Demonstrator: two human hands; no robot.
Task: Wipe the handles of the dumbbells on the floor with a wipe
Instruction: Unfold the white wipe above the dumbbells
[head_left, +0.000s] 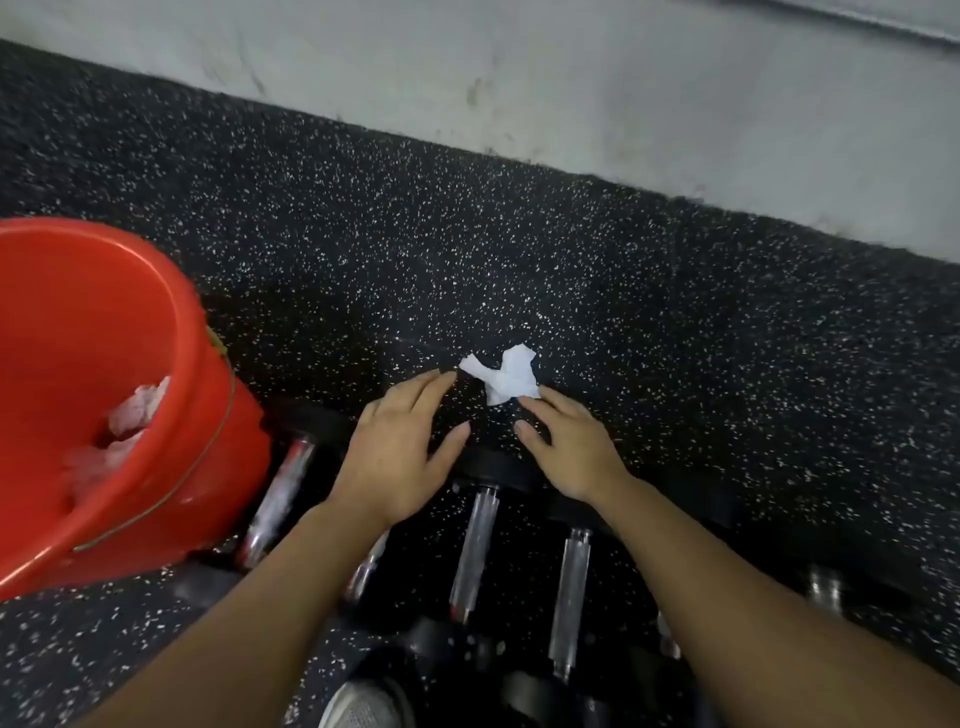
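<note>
Dumbbells with black heads and knurled chrome handles (474, 551) lie side by side on the black speckled rubber floor (675, 338), near the bottom of the view. Beyond them a crumpled white paper wipe (503, 376) rests on the floor. The left hand (400, 447) is spread flat, fingers extended, grasping nothing, its fingertips just short of the wipe. The right hand (566, 447) is likewise loose, its fingertips touching the wipe's near edge. A red plastic bucket (197, 415) holding crumpled wipes stands at left.

Crumpled white paper wipe (503, 378) at 12; glossy red plastic bucket (104, 332) at 9; shiny metal dumbbell handles (474, 551) w/ matt black ends; speckled matt rubber floor (675, 338).
</note>
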